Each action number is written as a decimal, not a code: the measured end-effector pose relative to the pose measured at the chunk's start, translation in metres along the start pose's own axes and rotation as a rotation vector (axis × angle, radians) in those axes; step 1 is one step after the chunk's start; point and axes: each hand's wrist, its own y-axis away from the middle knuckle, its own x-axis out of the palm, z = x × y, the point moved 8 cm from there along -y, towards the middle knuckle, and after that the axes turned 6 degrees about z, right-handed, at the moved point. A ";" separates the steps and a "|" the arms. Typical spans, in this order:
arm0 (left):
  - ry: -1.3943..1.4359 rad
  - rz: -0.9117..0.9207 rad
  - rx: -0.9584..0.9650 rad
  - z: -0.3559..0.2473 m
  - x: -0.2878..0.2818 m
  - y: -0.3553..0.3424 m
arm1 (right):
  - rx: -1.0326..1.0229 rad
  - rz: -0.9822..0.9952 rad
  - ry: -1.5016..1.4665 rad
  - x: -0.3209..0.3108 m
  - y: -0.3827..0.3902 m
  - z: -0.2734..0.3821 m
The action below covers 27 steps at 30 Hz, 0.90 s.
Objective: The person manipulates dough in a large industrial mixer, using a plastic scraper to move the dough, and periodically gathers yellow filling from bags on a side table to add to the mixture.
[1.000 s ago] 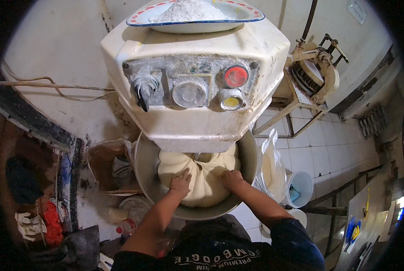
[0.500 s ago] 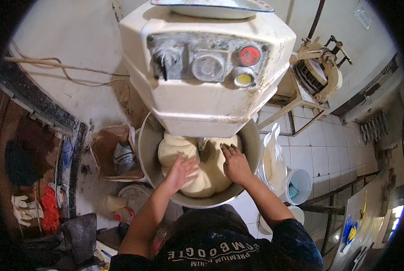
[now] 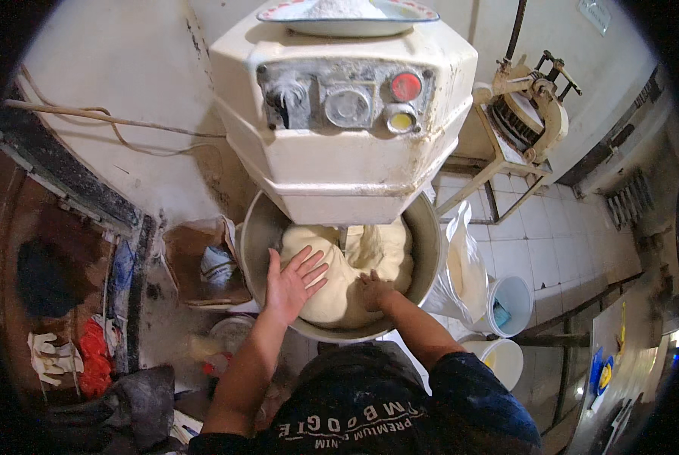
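Observation:
A large pale mass of dough (image 3: 341, 297) fills much of the round metal mixing bowl (image 3: 259, 243). Above its far side is the cream mixer head (image 3: 339, 171), and a metal rod comes down into the dough from it. My left hand (image 3: 294, 288) is raised over the left part of the dough, palm up, fingers spread and holding nothing. At the near right part of the dough lies my right hand (image 3: 375, 291), its fingers resting apart on the surface. The fingertips are partly unclear against the dough.
On the mixer stands an enamel plate (image 3: 347, 27) of white powder. A paper sack (image 3: 206, 262) is left of the bowl; an open white sack (image 3: 464, 273) and white buckets (image 3: 510, 303) are at right. Farther right stands a machine on a metal frame (image 3: 525, 121).
My left hand has turned palm up with its fingers spread. My right hand has moved nearer to me across the dough, and the dough has shifted shape around the rod.

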 end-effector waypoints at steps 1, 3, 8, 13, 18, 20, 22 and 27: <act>-0.097 -0.030 0.034 -0.009 -0.001 0.003 | 0.024 0.307 0.066 0.013 -0.007 -0.001; -0.291 -0.096 0.103 -0.027 -0.003 0.012 | 0.030 0.226 0.037 0.004 -0.014 0.004; -0.849 -0.187 0.517 -0.098 0.037 0.041 | 0.038 -0.152 0.076 0.030 -0.023 -0.012; -1.348 -0.295 0.880 -0.187 0.090 0.086 | -0.215 -0.225 -0.371 -0.054 0.046 -0.039; -1.780 -0.347 1.288 -0.232 0.169 0.105 | -0.366 -0.959 -0.820 -0.168 0.220 -0.072; -1.863 -0.297 1.441 -0.240 0.203 0.094 | -0.348 -1.183 -0.842 -0.186 0.267 -0.082; -1.904 -0.248 1.560 -0.246 0.232 0.080 | -0.397 -1.368 -0.811 -0.197 0.302 -0.080; -1.697 -0.113 1.530 -0.268 0.219 -0.024 | -0.242 -1.521 -0.370 -0.180 0.349 -0.072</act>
